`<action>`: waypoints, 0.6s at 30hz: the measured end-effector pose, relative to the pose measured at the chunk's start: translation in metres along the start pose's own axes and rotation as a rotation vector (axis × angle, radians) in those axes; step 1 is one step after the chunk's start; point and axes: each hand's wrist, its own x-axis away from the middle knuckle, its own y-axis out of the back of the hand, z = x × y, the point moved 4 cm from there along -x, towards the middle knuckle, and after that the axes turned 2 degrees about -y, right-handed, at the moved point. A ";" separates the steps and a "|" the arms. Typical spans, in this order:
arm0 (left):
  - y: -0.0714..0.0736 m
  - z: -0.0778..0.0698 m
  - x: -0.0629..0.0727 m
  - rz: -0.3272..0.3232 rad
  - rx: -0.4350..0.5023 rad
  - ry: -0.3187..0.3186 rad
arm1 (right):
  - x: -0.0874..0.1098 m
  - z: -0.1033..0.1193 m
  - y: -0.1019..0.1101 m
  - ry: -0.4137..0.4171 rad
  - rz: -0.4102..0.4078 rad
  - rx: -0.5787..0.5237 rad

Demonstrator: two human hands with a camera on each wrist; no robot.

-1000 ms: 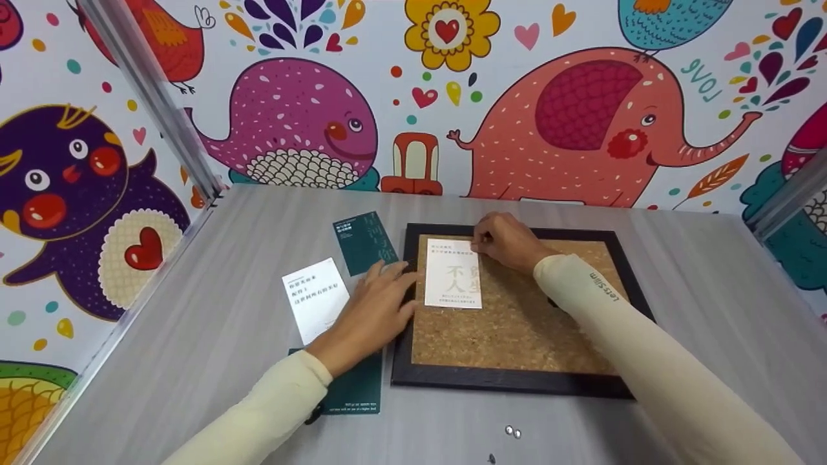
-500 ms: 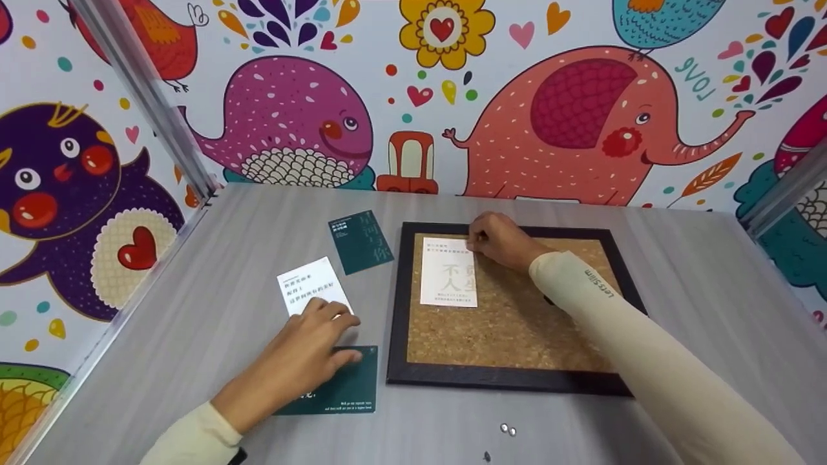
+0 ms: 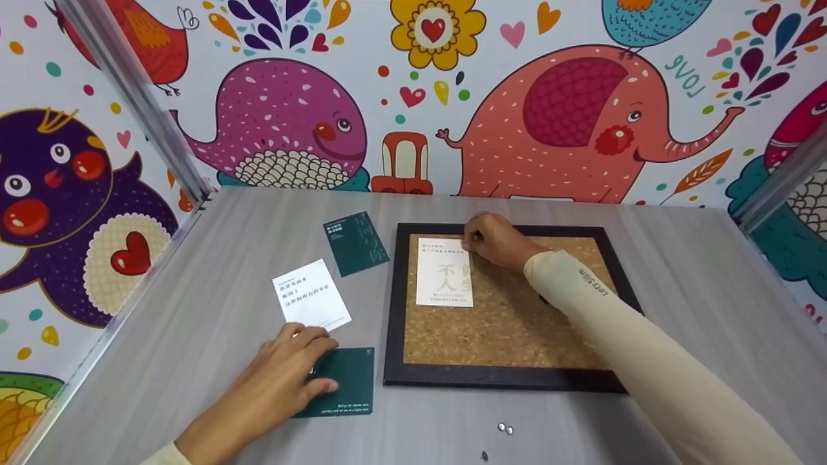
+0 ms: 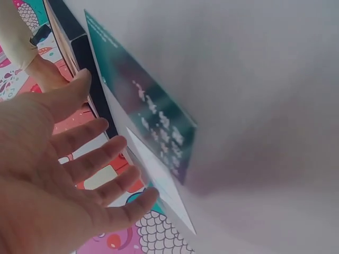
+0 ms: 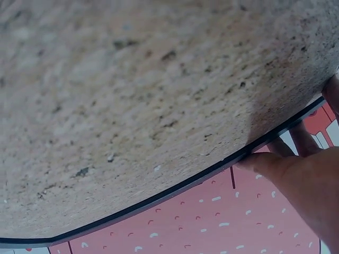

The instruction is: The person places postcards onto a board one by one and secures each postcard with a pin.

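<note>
My right hand (image 3: 501,240), its fingers curled, pinches at the top right corner of a white printed card (image 3: 444,278). That card lies flat on a cork board (image 3: 504,336) with a black frame; whatever else may be between the fingertips is hidden. In the right wrist view the thumb (image 5: 270,165) shows beyond the cork, near the frame's edge. My left hand (image 3: 278,374) is over the lower dark green card (image 3: 352,381), its fingers relaxed and apart, holding nothing in the left wrist view. A second white card (image 3: 311,296) lies just beyond its fingertips.
Another dark green card (image 3: 356,243) lies left of the board's far corner. Two small shiny silver pieces (image 3: 505,429) and a small dark piece (image 3: 484,456) sit on the grey table (image 3: 213,290) before the board. Patterned walls (image 3: 413,97) stand behind and at the sides.
My left hand has left the board's left edge and moved left and nearer, over the lower green card. The right hand stays at the white card's corner.
</note>
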 end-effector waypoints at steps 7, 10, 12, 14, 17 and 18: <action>0.000 0.014 0.011 0.023 0.004 0.055 | 0.000 0.001 0.000 -0.013 0.007 -0.008; 0.001 0.020 0.015 0.027 0.002 0.071 | 0.000 0.003 0.002 -0.008 0.003 -0.011; 0.001 0.024 0.017 0.028 -0.002 0.081 | 0.000 0.004 0.002 -0.002 -0.003 -0.014; 0.000 0.028 0.017 0.032 -0.001 0.089 | 0.000 0.003 0.002 -0.003 -0.004 -0.014; -0.002 0.031 0.016 0.039 -0.007 0.100 | 0.001 0.002 0.000 -0.019 0.001 -0.018; -0.002 0.032 0.016 0.043 -0.010 0.106 | 0.001 0.002 -0.001 -0.026 0.004 -0.020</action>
